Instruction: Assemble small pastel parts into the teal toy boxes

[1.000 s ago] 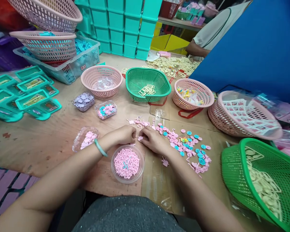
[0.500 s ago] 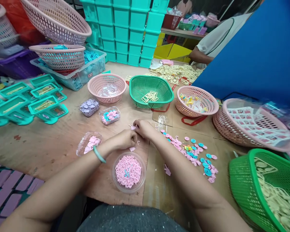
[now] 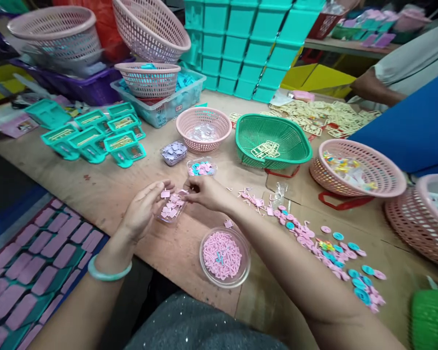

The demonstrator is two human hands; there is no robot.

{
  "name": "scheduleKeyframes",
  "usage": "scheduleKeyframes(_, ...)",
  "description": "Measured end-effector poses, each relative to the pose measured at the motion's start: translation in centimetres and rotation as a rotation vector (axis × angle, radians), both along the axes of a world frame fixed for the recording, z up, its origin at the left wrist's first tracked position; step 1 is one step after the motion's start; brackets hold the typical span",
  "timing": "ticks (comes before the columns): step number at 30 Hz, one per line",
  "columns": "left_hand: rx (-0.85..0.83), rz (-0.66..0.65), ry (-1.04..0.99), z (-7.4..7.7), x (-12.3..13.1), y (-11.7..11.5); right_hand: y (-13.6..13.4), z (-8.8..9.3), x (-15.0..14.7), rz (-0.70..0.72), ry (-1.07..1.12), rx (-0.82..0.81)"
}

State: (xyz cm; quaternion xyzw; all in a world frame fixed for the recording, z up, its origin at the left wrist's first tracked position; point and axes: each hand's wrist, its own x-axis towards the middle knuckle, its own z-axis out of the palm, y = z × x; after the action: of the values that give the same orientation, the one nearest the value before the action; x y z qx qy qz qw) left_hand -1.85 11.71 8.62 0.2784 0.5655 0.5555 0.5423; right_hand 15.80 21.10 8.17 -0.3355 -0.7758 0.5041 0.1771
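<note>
Nearest, a dish (image 3: 224, 255) of pink bits is set on the worktop (image 3: 105, 189). Just beyond, the tray (image 3: 171, 210) of pink squares is cupped at its L edge by the L hand (image 3: 143, 210), fingers loosely spread. The R hand (image 3: 204, 192) is pinched shut over the tray; what's in the pinch can't be told. Farther back: tub (image 3: 202, 168) of discs, pink basket (image 3: 203, 129).
</note>
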Motion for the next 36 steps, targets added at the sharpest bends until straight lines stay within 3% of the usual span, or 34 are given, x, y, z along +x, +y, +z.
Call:
scheduleKeyframes(3,-0.029,-0.025,0.158,0.0,-1.3,-1.0,0.6,0.3,-0.5,-0.038,-0.011,0.058)
scheduleKeyframes(7,0.097,-0.211,0.470,-0.5,0.4,-0.3,-0.6,-1.0,6.5,-0.117,-0.145,0.118)
scheduleKeyframes(10,0.203,-0.571,0.659,-1.5,4.2,1.9,-3.8,-2.7,11.4,-0.123,-0.305,0.131)
scheduleKeyframes(13,0.217,-0.969,0.901,-2.7,8.9,4.7,-6.1,-4.8,14.0,-0.293,-0.313,0.228)
scheduleKeyframes(16,0.234,-1.248,1.182,-3.4,12.5,6.7,-5.4,-6.7,16.1,-0.590,-0.330,0.364)
scheduleKeyframes(18,0.294,-1.339,1.270,-3.4,13.8,7.3,-4.0,-7.5,17.4,-0.668,-0.379,0.448)
scheduleKeyframes(22,0.290,-1.371,1.227,-3.0,14.4,7.6,-2.2,-8.1,18.5,-0.586,-0.413,0.504)
scheduleKeyframes(24,0.255,-1.387,1.212,-3.0,14.0,7.6,-2.3,-7.9,18.6,-0.596,-0.368,0.496)
scheduleKeyframes(26,0.169,-1.342,1.066,-3.2,13.6,7.8,-3.1,-7.5,18.9,-0.640,-0.292,0.440)
scheduleKeyframes(28,0.069,-1.226,0.836,-3.6,13.2,7.9,-4.1,-6.8,19.2,-0.722,-0.200,0.322)
scheduleKeyframes(32,-0.185,-0.867,0.180,-4.3,13.6,7.8,-5.7,-5.3,18.0,-0.874,0.030,0.088)
scheduleKeyframes(34,-0.322,-0.759,-0.184,-4.4,13.9,7.7,-5.7,-4.8,16.7,-0.757,0.119,0.023)
scheduleKeyframes(36,-0.391,-0.736,-0.398,-4.4,14.1,7.6,-5.2,-4.6,16.0,-0.621,0.156,0.016)
